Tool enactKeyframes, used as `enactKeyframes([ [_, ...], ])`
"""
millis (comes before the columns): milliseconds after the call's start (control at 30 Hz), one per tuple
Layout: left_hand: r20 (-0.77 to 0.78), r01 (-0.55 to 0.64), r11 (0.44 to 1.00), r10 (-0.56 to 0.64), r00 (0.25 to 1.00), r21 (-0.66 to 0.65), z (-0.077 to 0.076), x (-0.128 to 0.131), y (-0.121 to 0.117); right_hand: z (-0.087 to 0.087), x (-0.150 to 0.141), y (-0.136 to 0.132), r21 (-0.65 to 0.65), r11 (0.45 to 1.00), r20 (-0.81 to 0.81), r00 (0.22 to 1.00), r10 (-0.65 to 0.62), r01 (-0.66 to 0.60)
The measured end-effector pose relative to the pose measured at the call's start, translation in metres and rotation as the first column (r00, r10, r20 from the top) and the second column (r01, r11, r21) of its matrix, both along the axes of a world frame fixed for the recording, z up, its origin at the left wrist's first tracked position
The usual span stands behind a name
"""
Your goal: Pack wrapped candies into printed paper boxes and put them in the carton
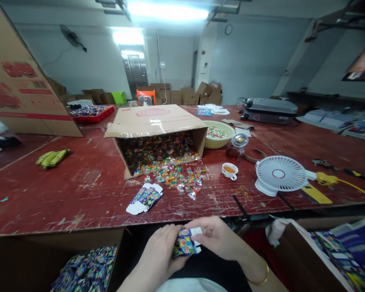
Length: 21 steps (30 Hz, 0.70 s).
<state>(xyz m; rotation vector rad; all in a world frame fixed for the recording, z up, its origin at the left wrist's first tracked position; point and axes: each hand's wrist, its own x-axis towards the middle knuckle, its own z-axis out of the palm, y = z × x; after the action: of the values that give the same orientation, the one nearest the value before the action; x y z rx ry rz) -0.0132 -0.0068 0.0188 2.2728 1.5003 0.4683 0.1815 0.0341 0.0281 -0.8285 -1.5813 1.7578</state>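
Note:
Just in front of the table's edge, my left hand [163,252] is wrapped round a small printed candy box [185,244], purple and green with white flaps. My right hand [216,238] pinches the white flap at the box's right end between thumb and fingers. Whether anything is inside the box cannot be seen. On the table ahead lie several flattened candy boxes [145,198] of the same print. Behind them a large cardboard carton [158,119] rests on its side, and small wrapped candies [179,174] spill from its opening.
A bowl of candies [231,132], a teacup [229,171], a white fan [276,174] and a yellow phone-like slab [318,194] stand to the right. Bananas [52,158] lie left. Below the edge are a bin of filled-looking packets [86,269] and a carton of printed boxes [343,255].

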Motion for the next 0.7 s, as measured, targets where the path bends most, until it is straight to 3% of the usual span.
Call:
enactKeyframes([
  [167,-0.026,0.037,0.998,-0.038,0.999,-0.043,0.002,-0.001,-0.003,-0.003,-0.007,0.0,0.003,0.993,0.077,0.99,-0.121,0.121],
  [300,-0.069,0.008,1.0,-0.01,0.998,-0.027,-0.006,0.001,-0.003,-0.008,-0.008,0.0,0.021,0.982,0.096,0.977,-0.191,0.19],
  [367,-0.061,0.006,1.0,-0.005,0.998,0.018,-0.008,0.003,-0.002,-0.008,-0.007,0.0,0.143,0.966,0.127,0.964,-0.235,0.216],
  [433,-0.031,0.016,0.998,-0.014,0.999,0.059,-0.006,0.004,-0.003,-0.008,-0.006,0.0,0.327,0.919,0.171,0.942,-0.289,0.222],
  [500,0.015,0.025,0.999,-0.026,1.0,0.047,0.001,0.004,-0.003,-0.008,-0.005,0.001,0.428,0.878,0.205,0.923,-0.325,0.214],
  [600,0.115,-0.042,0.992,0.055,0.992,-0.116,0.008,0.004,-0.001,-0.008,-0.005,0.002,0.299,0.922,0.145,0.944,-0.297,0.244],
  [700,0.355,-0.101,0.917,0.248,0.901,-0.385,0.005,0.007,0.004,-0.009,-0.005,0.004,0.106,0.966,-0.015,0.972,-0.234,0.235],
])
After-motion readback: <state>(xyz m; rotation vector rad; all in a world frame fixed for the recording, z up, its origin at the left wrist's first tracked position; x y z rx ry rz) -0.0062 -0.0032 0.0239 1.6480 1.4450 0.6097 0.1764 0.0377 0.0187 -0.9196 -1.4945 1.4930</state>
